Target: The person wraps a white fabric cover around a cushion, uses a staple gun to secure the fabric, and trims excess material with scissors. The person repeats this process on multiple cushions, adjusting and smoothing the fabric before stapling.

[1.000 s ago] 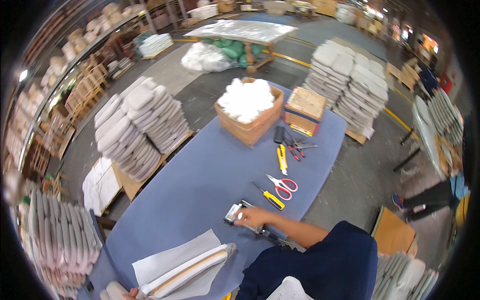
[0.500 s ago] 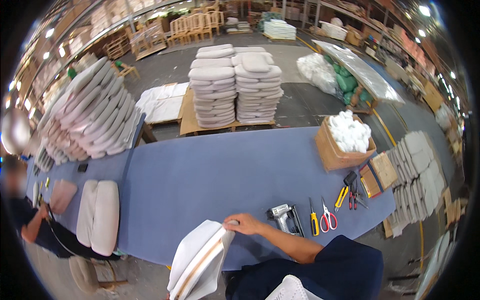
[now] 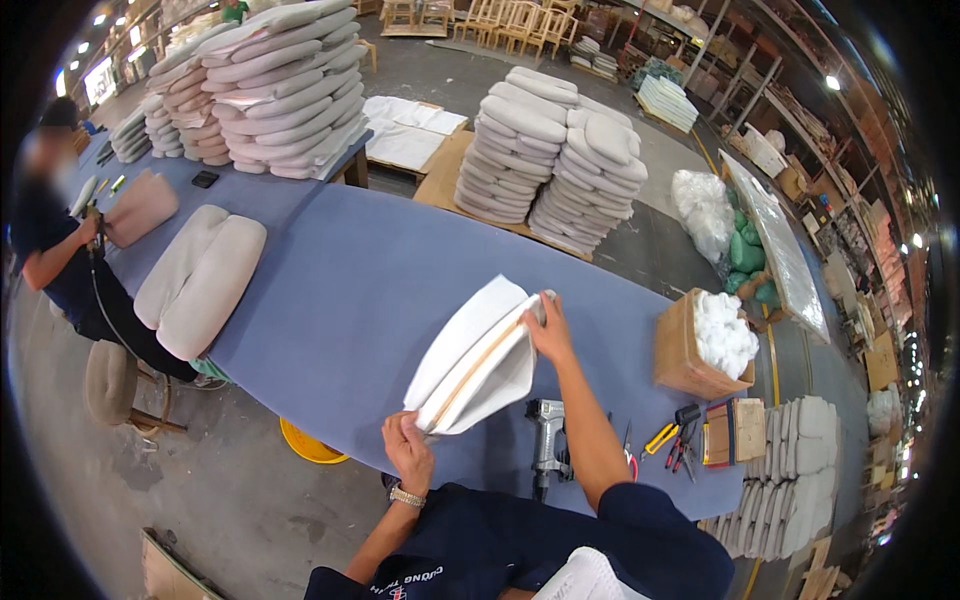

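A padded chair cushion (image 3: 462, 362), white on its faces with a thin wood-coloured strip along the edge, is tilted up above the near part of the blue table. My left hand (image 3: 408, 448) grips its lower left end, fingers wrapped over the corner. At the upper right end my right hand (image 3: 549, 332) is closed on the edge, thumb and fingers on either side. Whether it is one cushion or two pressed together, I cannot tell. Beside my right forearm lies a grey staple gun (image 3: 547, 440), with red-handled scissors (image 3: 632, 466) partly hidden by that arm.
Yellow-handled cutters (image 3: 660, 437) and pliers (image 3: 682, 450) lie right, near a carton of white stuffing (image 3: 690, 350). Grey cushions (image 3: 200, 280) rest on the blue table (image 3: 340, 290); cushion stacks (image 3: 550, 150) stand beyond. A co-worker (image 3: 60, 220) works at left. A yellow basin (image 3: 312, 442) sits below the edge.
The cushion has come up from the table's near edge and farther over the tabletop. My left hand, hidden before, now shows on its lower end. The view has turned and shifted.
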{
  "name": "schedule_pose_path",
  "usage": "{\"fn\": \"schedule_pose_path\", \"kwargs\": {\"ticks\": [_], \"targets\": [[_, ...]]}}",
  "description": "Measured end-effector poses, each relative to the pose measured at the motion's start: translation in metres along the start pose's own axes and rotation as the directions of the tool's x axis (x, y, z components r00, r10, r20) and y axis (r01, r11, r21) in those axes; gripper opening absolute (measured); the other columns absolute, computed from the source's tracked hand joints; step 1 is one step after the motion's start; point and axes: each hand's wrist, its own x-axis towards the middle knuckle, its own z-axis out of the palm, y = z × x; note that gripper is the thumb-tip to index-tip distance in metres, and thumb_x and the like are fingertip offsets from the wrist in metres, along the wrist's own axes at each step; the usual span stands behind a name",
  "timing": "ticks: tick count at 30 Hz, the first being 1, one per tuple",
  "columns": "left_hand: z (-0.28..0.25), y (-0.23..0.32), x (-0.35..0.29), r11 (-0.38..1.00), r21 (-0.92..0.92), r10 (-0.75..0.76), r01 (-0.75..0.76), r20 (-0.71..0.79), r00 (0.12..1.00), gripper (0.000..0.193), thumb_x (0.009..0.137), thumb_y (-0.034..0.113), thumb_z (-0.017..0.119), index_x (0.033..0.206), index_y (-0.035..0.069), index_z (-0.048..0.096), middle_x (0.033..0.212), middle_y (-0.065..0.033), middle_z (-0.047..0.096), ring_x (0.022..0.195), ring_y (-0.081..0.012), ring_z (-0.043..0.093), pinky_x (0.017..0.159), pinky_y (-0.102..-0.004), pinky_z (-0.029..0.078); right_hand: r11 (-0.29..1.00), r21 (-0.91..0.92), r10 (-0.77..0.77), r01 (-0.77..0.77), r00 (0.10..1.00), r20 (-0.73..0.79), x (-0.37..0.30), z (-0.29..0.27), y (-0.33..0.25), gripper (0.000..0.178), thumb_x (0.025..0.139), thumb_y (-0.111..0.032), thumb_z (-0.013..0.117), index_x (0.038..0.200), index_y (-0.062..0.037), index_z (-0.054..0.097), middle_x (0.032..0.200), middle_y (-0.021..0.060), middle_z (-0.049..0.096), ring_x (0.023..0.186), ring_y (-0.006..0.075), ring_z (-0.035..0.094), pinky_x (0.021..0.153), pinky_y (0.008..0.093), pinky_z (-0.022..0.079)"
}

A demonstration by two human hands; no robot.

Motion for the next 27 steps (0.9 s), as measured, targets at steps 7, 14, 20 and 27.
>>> {"fn": "schedule_pose_path", "kwargs": {"ticks": [7, 14, 20, 27], "targets": [[-0.012, -0.047, 0.02, 0.906, -0.295, -0.342, 0.304, -0.084, 0.936, 0.049, 0.114, 0.034, 0.041, 0.101, -0.004, 0.068, 0.089, -0.0079, 0.067, 0.086, -0.0142, 0.058, 0.08, -0.0348, 0.05, 0.888, -0.162, -0.436, 0.429, 0.9, -0.008, -0.102, 0.026, -0.094, 0.051, 0.09, -0.029, 0.073, 0.136, -0.0068, 0.065, 0.156, 0.0199, 0.048, 0.14, 0.0394, 0.048, 0.117, 0.0498, 0.035], [-0.02, -0.042, 0.026, 0.917, -0.239, -0.363, 0.318, -0.173, 0.916, 0.046, 0.114, 0.034, 0.044, 0.102, -0.003, 0.069, 0.092, -0.0119, 0.07, 0.084, -0.0176, 0.063, 0.079, -0.0345, 0.051, 0.864, 0.236, -0.501, 0.444, 0.803, 0.324, -0.194, 0.07, -0.136, 0.023, 0.087, -0.017, 0.077, 0.108, -0.0086, 0.071, 0.096, 0.0074, 0.074, 0.087, 0.0259, 0.069, 0.088, 0.0413, 0.048], [-0.035, -0.035, 0.017, 0.923, -0.217, -0.337, 0.319, -0.052, 0.94, 0.038, 0.112, 0.029, 0.05, 0.118, -0.005, 0.066, 0.11, -0.0149, 0.071, 0.102, -0.0197, 0.067, 0.091, -0.0346, 0.054, 0.886, 0.27, -0.457, 0.378, 0.816, 0.355, -0.19, 0.074, -0.138, 0.023, 0.088, -0.012, 0.077, 0.107, -0.0054, 0.066, 0.092, 0.0099, 0.072, 0.085, 0.0248, 0.07, 0.081, 0.0379, 0.054], [-0.066, -0.004, -0.002, 0.985, 0.015, -0.174, 0.174, 0.167, 0.97, 0.048, 0.089, 0.011, 0.077, 0.134, 0.002, 0.063, 0.13, -0.0186, 0.068, 0.117, -0.0326, 0.067, 0.1, -0.0387, 0.054, 0.922, 0.166, -0.386, 0.35, 0.86, 0.332, -0.184, 0.061, -0.16, 0.018, 0.091, -0.009, 0.076, 0.106, -0.002, 0.068, 0.086, 0.0079, 0.07, 0.075, 0.0165, 0.066, 0.073, 0.0317, 0.055]]}}
